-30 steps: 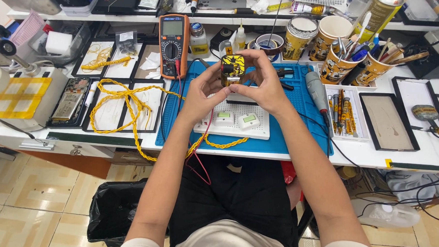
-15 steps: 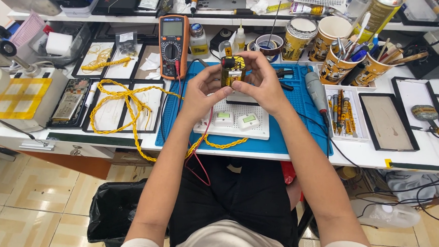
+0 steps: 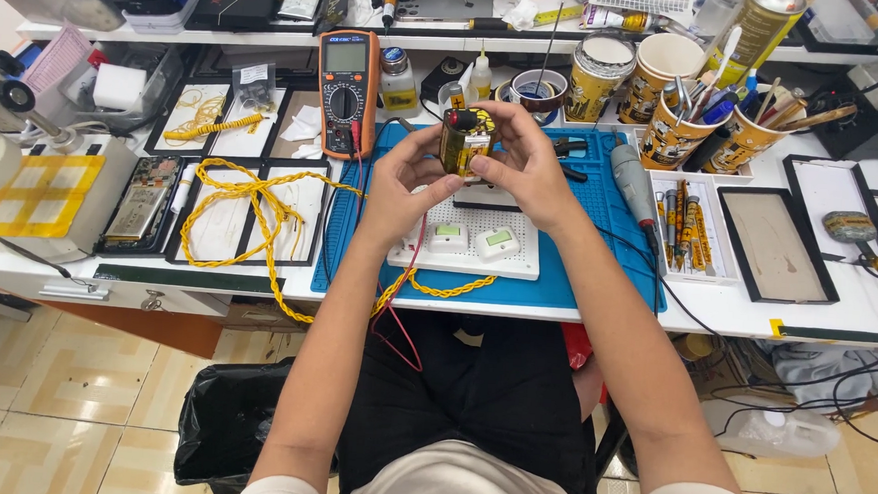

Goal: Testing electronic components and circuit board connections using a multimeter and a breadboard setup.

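Both my hands are raised over a blue work mat [image 3: 578, 274] and hold a small yellow and black block-shaped part [image 3: 463, 143] between them. My left hand [image 3: 404, 187] grips its left side with thumb and fingers. My right hand [image 3: 526, 164] closes around its right side and top. Below the hands lies a white perforated board [image 3: 463, 258] with two small white parts with green tops [image 3: 474, 241]. A red wire [image 3: 396, 305] hangs from near my left hand down over the table edge.
An orange multimeter [image 3: 346, 90] stands left of my hands. A yellow coiled cable [image 3: 251, 207] lies across black trays at left. Cups with tools [image 3: 681, 124] and a grey rotary tool [image 3: 631, 182] are at right. A microscope base [image 3: 31, 196] sits far left.
The held part has tilted from flat to more upright between my hands, and my fingers have shifted around it. Both hands stay above the white board.
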